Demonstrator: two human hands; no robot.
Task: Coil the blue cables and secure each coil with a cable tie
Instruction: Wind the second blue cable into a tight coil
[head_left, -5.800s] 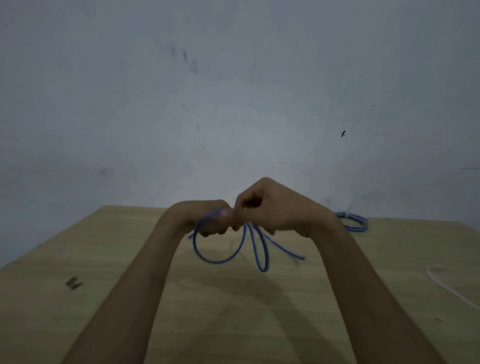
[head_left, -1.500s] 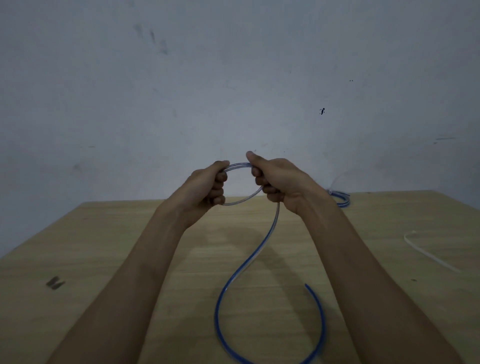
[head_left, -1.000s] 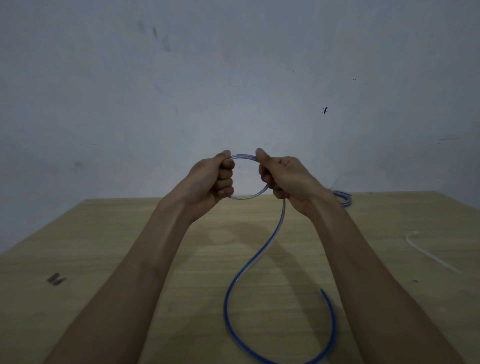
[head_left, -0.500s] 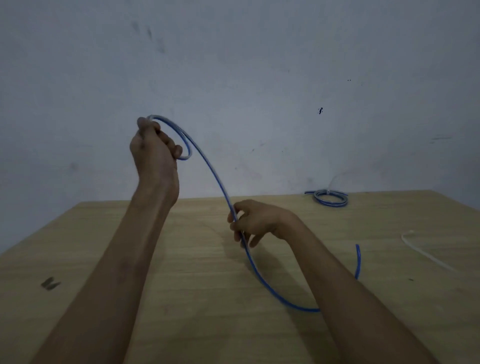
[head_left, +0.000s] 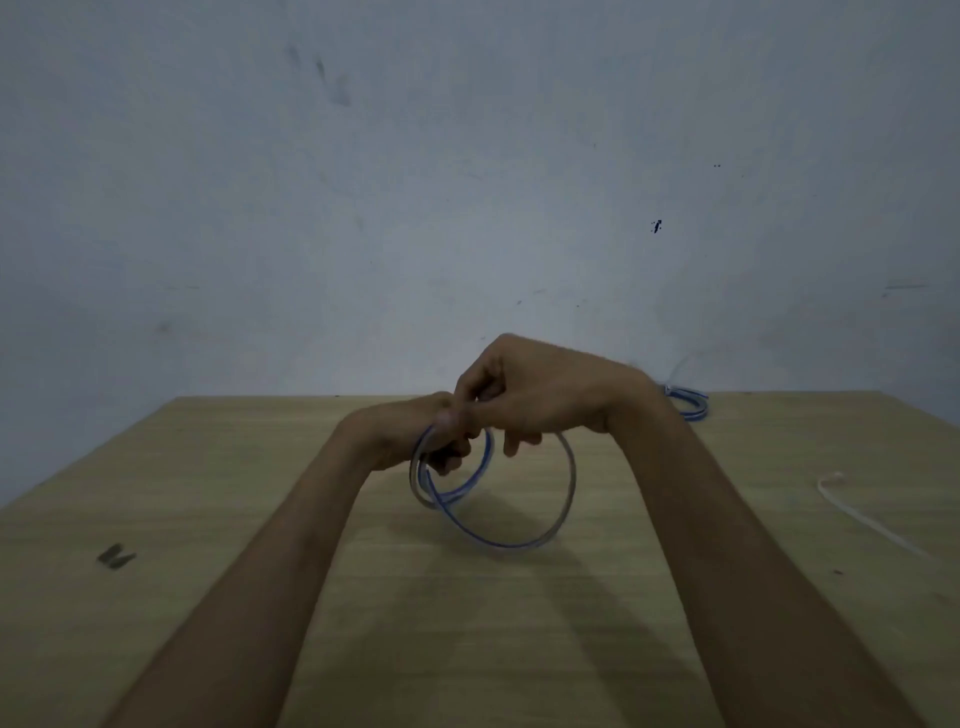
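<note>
Both hands meet above the middle of the wooden table (head_left: 218, 519). My left hand (head_left: 410, 434) grips the top of a blue cable (head_left: 519, 540) wound into loops. The loops hang below the hands, just above the tabletop. My right hand (head_left: 535, 397) lies over the left one and pinches the same cable at the top of the coil. A second blue cable coil (head_left: 688, 404) with a pale tie on it lies at the far right of the table, behind my right wrist. A white cable tie (head_left: 862, 519) lies loose on the table at the right.
A small dark mark (head_left: 117, 556) sits on the table at the left. A bare grey wall (head_left: 467, 182) stands right behind the table's far edge.
My left hand came down from its raised position and my right hand rose to meet it. The long hanging length of blue cable is now gathered into loops under both hands.
</note>
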